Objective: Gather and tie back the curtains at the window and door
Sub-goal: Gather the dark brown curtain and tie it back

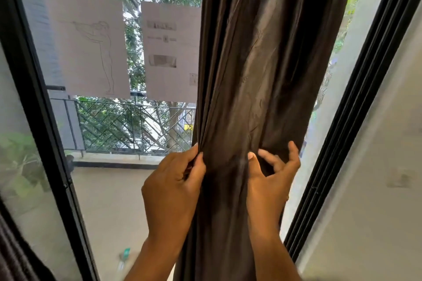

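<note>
Hanging in a bunched column down the middle of the view, the dark brown curtain [251,89] runs out of the frame at top and bottom, so neither its rail nor its hem can be seen. The left hand [173,187] pinches the curtain's left edge, thumb and fingers closed on a sheaf of folds that fan upward from the fingertips. The right hand [267,180] lies against the front of the cloth just beside it, thumb pressed flat to the fabric, the other fingers [294,155] curled and spread loosely around the right side (whether they actually grip any cloth is hard to tell, since that hand is blurred). Both forearms are cut off at the lower edge.

Left of the fingers, two sheets of paper [88,45] are stuck to the glass door [109,201]; they show through from the back, one with a faint line drawing of a standing figure, the other with small blocks of print too dim to read. Beyond the glass stand a balcony railing [134,128] and trees. Right of the fingers runs the black door frame [356,121], then a pale wall [376,212].
</note>
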